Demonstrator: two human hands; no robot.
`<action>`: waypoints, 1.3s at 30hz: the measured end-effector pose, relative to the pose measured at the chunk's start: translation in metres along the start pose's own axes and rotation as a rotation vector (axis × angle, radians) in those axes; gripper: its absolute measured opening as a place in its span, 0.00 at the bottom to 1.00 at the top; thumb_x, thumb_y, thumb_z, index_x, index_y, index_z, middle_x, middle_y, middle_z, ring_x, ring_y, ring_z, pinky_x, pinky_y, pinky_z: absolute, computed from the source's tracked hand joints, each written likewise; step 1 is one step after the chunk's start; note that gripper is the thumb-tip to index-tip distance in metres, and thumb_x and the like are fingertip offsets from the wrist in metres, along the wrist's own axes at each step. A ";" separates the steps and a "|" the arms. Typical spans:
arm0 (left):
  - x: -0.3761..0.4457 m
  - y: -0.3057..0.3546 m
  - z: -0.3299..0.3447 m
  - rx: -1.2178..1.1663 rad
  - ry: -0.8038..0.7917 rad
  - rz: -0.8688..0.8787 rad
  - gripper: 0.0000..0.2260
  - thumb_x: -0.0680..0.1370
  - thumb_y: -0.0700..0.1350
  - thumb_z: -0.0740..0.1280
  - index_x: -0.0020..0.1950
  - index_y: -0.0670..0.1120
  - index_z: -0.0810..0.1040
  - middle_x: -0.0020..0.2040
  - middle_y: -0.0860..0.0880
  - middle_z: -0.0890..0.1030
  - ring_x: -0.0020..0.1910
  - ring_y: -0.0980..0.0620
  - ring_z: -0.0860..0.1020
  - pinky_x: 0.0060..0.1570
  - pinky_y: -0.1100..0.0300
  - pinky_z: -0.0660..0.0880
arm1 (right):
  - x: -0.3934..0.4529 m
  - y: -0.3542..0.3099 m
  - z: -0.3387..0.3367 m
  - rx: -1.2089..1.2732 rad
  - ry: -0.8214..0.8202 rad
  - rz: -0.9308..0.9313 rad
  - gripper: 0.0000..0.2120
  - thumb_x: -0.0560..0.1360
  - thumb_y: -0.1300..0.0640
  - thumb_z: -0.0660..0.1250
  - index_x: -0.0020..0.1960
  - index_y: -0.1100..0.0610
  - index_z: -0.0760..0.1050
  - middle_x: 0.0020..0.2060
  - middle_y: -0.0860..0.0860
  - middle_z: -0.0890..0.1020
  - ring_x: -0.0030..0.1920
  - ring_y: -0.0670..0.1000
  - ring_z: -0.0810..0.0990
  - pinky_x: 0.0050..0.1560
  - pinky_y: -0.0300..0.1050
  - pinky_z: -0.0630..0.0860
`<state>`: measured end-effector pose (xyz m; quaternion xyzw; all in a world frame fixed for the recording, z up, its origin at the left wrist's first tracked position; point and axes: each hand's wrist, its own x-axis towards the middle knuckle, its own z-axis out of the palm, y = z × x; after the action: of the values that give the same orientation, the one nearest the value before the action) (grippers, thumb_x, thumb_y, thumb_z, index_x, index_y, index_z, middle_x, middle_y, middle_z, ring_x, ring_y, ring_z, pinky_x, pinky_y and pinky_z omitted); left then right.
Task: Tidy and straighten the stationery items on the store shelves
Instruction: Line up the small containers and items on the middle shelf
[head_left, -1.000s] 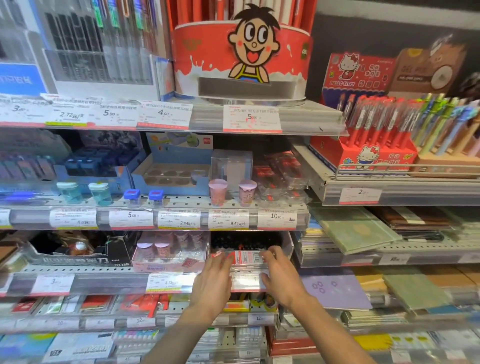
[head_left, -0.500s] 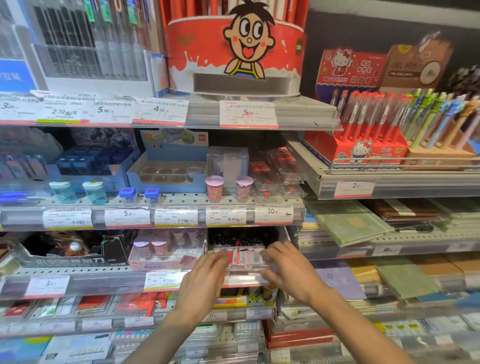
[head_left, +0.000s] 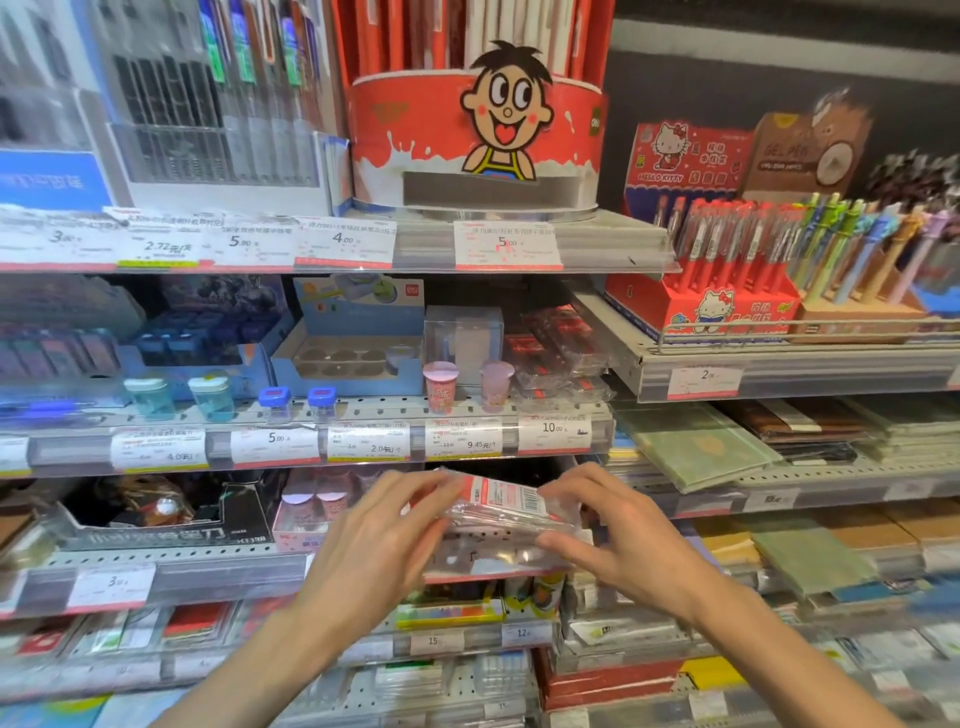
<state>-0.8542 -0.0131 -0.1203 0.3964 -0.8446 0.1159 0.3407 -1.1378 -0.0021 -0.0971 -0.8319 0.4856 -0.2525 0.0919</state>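
Clear plastic packet (head_left: 506, 506) pinched at both ends by my left hand (head_left: 384, 540) and right hand (head_left: 618, 540); slick film may slip.

We hold a clear plastic packet (head_left: 506, 506) with a red-and-white label and a barcode between both hands, just above the front edge of the third shelf (head_left: 208, 574). Our left hand (head_left: 379, 540) takes its left end, fingers (head_left: 441, 491) curled over the wrapper; our right hand (head_left: 623, 540) pinches the right end, thumb below and fingers on top. The packet tilts slightly, its right end lower. Left of it on the same shelf stands a pink box of small cups (head_left: 311, 512), and further left a black display box (head_left: 171, 519). On the shelf above, two pink cups (head_left: 440, 385) stand behind price tags (head_left: 462, 439). At the top sits a red cartoon-boy display drum (head_left: 475, 140).
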 end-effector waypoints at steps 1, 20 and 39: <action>0.007 -0.002 -0.006 0.000 0.011 0.015 0.16 0.80 0.48 0.65 0.68 0.50 0.77 0.61 0.53 0.79 0.54 0.53 0.77 0.43 0.60 0.79 | 0.000 -0.005 -0.005 0.018 0.021 -0.008 0.21 0.76 0.36 0.64 0.65 0.43 0.72 0.58 0.37 0.73 0.56 0.38 0.75 0.55 0.37 0.73; 0.142 -0.027 -0.018 0.101 -0.063 -0.180 0.23 0.80 0.56 0.56 0.71 0.47 0.72 0.75 0.45 0.68 0.72 0.44 0.66 0.66 0.46 0.70 | 0.044 -0.017 -0.054 -0.068 0.569 0.119 0.15 0.77 0.49 0.68 0.62 0.51 0.75 0.52 0.44 0.76 0.45 0.44 0.76 0.48 0.40 0.73; 0.152 -0.042 -0.001 0.074 -0.203 -0.303 0.25 0.78 0.50 0.51 0.75 0.49 0.66 0.76 0.48 0.67 0.74 0.43 0.62 0.70 0.42 0.65 | 0.124 0.004 -0.042 -0.457 0.290 0.222 0.25 0.78 0.37 0.57 0.66 0.51 0.76 0.69 0.54 0.74 0.70 0.58 0.68 0.70 0.57 0.65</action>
<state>-0.8910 -0.1303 -0.0219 0.5410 -0.8004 0.0537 0.2526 -1.1129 -0.1060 -0.0214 -0.7280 0.6260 -0.2413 -0.1413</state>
